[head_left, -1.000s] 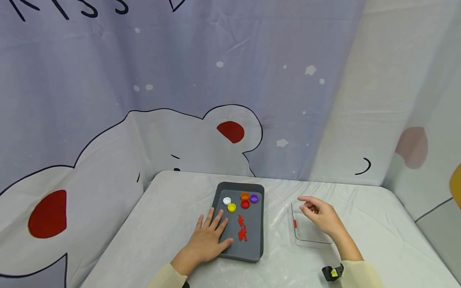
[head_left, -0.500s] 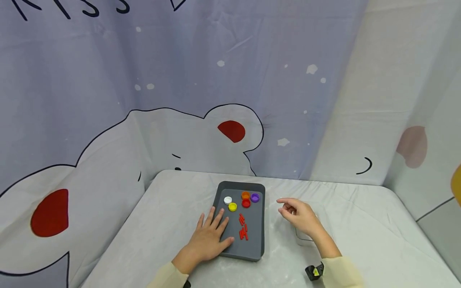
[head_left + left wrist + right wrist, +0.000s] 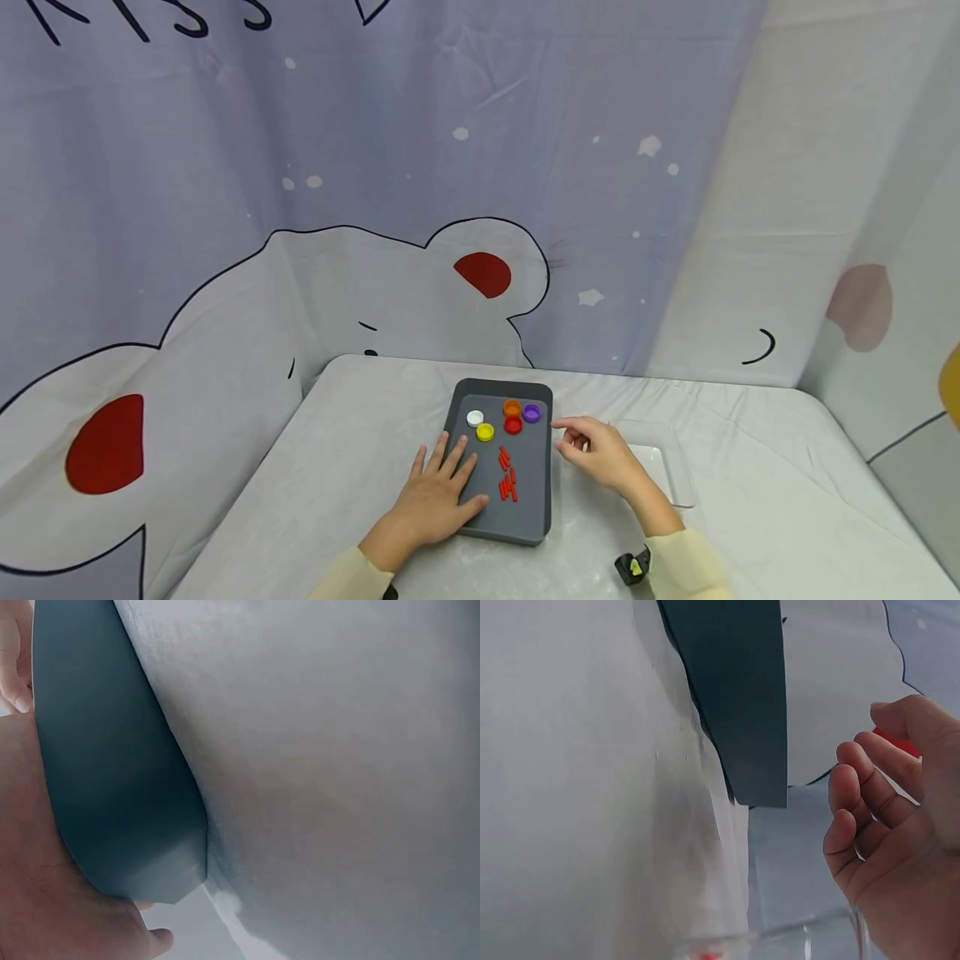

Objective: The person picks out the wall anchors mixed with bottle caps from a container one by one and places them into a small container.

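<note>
My left hand (image 3: 431,504) lies with fingers spread over the left rim of a grey tray (image 3: 525,517). In the left wrist view, the same hand (image 3: 52,877) is against the tray's side. My right hand (image 3: 600,454) hovers just off the tray's right rim. Its fingers are loosely curled, thumb and index apart, with nothing between them, as the right wrist view of the hand (image 3: 892,802) shows. On the tray sit small round caps: white (image 3: 475,418), yellow (image 3: 485,432), orange (image 3: 512,408), red (image 3: 513,425) and purple (image 3: 532,413). Several short red sticks (image 3: 508,483) lie nearer the front.
A clear plastic box (image 3: 678,479) stands right of the tray, partly hidden behind my right hand and forearm. Through its wall, the right wrist view shows something small and red (image 3: 707,955). A white cloth (image 3: 337,433) covers the table; a printed curtain (image 3: 375,125) hangs behind.
My right hand has moved left, from over the clear box to beside the tray's right rim. The left hand stays on the tray, and the caps and sticks keep their places.
</note>
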`<state>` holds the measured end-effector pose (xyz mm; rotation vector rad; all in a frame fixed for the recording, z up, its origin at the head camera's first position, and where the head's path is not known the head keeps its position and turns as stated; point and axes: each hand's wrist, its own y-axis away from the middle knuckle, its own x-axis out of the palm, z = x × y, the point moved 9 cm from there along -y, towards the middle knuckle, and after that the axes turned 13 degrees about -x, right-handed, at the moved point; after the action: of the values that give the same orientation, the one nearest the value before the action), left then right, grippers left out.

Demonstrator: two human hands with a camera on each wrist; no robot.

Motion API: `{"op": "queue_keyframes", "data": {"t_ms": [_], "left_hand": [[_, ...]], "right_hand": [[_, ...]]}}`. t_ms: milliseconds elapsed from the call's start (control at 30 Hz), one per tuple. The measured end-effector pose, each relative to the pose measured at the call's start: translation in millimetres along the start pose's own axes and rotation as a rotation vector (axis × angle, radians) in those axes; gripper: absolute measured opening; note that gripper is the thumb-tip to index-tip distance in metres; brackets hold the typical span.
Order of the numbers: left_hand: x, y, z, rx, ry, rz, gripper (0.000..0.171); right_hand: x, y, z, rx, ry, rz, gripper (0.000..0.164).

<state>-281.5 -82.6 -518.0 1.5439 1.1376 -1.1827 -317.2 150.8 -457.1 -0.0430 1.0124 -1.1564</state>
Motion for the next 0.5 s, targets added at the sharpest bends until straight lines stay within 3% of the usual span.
{"op": "queue_keyframes", "data": {"t_ms": [500], "left_hand": [[-1.0, 0.9, -0.2, -0.003, -0.014, -0.019, 0.074]], "right_hand": [[27.9, -3.7, 6.4, 0.006, -0.029, 0.083, 0.027]]}}
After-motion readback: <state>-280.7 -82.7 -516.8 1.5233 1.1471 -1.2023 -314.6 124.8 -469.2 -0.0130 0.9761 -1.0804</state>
